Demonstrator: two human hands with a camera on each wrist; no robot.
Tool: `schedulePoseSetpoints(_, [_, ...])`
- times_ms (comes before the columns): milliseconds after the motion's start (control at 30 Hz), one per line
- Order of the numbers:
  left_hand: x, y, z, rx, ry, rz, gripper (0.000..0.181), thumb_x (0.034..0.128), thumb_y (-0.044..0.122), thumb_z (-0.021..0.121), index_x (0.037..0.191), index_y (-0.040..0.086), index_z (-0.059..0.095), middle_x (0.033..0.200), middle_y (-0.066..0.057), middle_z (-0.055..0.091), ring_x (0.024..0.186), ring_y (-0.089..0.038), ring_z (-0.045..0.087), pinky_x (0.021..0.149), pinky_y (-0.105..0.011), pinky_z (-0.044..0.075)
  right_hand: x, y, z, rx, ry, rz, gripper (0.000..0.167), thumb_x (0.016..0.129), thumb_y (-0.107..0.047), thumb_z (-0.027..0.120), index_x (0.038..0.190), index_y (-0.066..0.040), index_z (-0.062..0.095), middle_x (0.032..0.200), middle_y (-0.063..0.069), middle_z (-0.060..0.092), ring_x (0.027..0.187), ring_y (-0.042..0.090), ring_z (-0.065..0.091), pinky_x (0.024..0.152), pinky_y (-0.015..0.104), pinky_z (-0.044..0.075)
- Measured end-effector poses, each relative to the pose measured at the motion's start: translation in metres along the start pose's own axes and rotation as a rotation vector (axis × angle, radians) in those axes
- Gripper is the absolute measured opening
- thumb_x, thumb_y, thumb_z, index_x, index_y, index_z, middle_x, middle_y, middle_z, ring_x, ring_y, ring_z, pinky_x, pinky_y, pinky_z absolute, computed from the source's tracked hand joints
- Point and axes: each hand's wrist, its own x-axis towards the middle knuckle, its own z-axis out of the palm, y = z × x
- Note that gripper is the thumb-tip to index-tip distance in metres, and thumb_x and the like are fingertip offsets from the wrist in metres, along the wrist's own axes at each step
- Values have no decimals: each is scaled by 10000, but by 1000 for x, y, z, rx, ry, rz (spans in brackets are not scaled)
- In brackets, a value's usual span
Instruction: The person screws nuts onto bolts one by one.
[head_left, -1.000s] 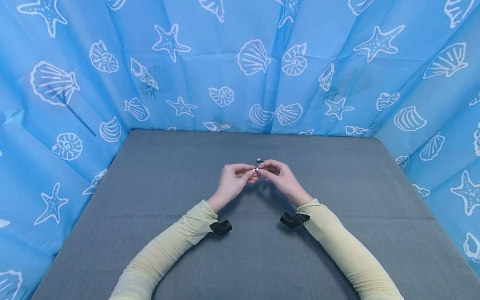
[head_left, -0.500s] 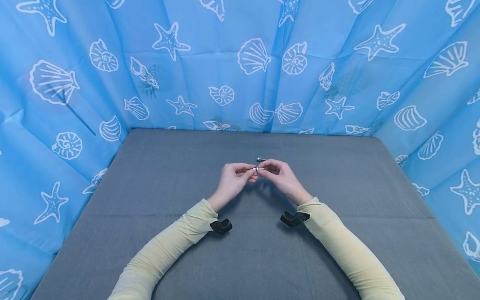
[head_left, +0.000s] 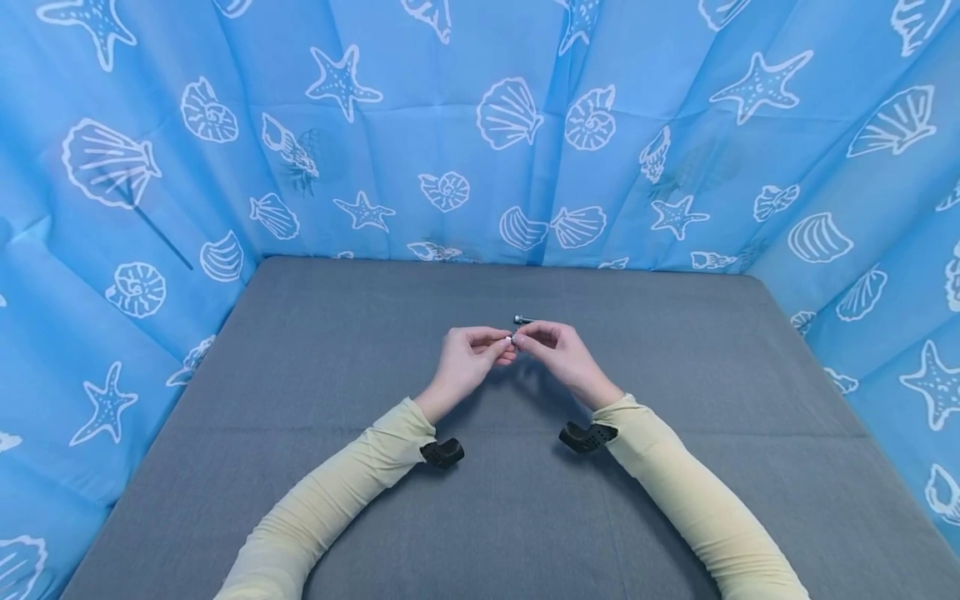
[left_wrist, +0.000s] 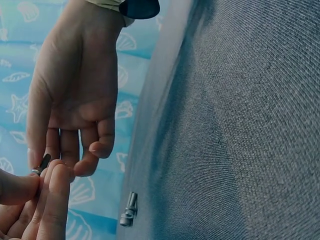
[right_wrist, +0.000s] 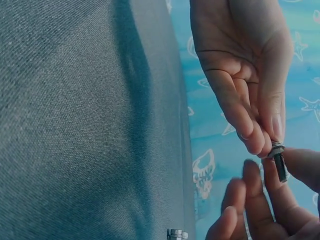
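My left hand and right hand meet above the middle of the table. Between their fingertips is a small silver bolt. In the right wrist view, the left hand pinches the ringed end of the bolt, and its threaded shank points toward the right hand. The right thumb and forefinger lie close around that shank, with the thumb near the rings. From the left wrist view, the shank shows between the right hand and the left fingers.
A second silver bolt, with rings near its head, lies on the grey cloth-covered table just beyond the right hand. Blue curtains with white shells and starfish stand along the table's back and sides.
The right fingertips have shifted slightly at the bolt, and the shank that showed across them half a second ago is now hidden in the head view. The left hand stays in place.
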Motion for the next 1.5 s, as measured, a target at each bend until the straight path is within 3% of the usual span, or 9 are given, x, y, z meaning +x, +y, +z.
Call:
schedulePoseSetpoints(267, [0, 1, 0, 12, 10, 10, 184, 895, -99, 600, 1058, -180, 628, 935, -325, 656, 845, -411, 675, 731, -378, 592, 0, 1, -1, 23, -1, -1, 255, 939, -180, 644, 1104, 14, 639, 1071, 137, 643, 965, 223, 604, 907, 509, 484])
schedulePoseSetpoints(500, [1, 0, 0, 8, 3, 1, 185, 896, -94, 602, 1054, -187, 625, 925, -337, 651, 851, -425, 668, 732, -371, 593, 2, 0, -1, 4, -2, 35, 318, 983, -246, 573, 1091, 45, 640, 1003, 123, 667, 914, 189, 603, 887, 521, 474])
schedulePoseSetpoints(733, [2, 1, -1, 2, -3, -6, 191, 903, -85, 598, 1065, -184, 622, 937, -340, 648, 865, -429, 664, 744, -371, 591, 2, 0, -2, 25, -8, 29, 261, 938, -185, 646, 1099, 21, 638, 1062, 130, 647, 976, 216, 609, 930, 507, 479])
schedulePoseSetpoints(900, [1, 1, 0, 12, 6, -15, 183, 897, -90, 603, 1056, -179, 629, 927, -321, 658, 857, -420, 669, 742, -380, 592, 2, 0, 0, -4, -6, 57, 303, 968, -237, 600, 1090, 37, 642, 1003, 101, 666, 912, 178, 599, 895, 508, 480])
schedulePoseSetpoints(1033, [1, 0, -1, 8, 3, -15, 191, 898, -88, 603, 1064, -182, 624, 928, -320, 659, 859, -423, 668, 748, -396, 589, 1, 1, 0, 40, -8, 47, 259, 957, -179, 616, 1105, 34, 625, 1039, 125, 650, 929, 197, 604, 915, 532, 470])
schedulePoseSetpoints(1267, [10, -31, -2, 9, 41, 4, 172, 887, -24, 652, 1037, -105, 677, 886, -240, 694, 792, -299, 706, 705, -338, 598, 2, 0, 0, 14, -4, 53, 272, 960, -203, 614, 1088, 36, 640, 1013, 131, 661, 922, 191, 607, 920, 550, 458])
schedulePoseSetpoints(1500, [11, -31, -2, -2, 55, 18, 178, 888, -18, 652, 1037, -113, 676, 872, -236, 695, 777, -298, 706, 697, -336, 599, 2, 1, 0, 4, -7, 53, 255, 937, -180, 648, 1097, 18, 637, 1058, 131, 650, 958, 214, 603, 890, 478, 479])
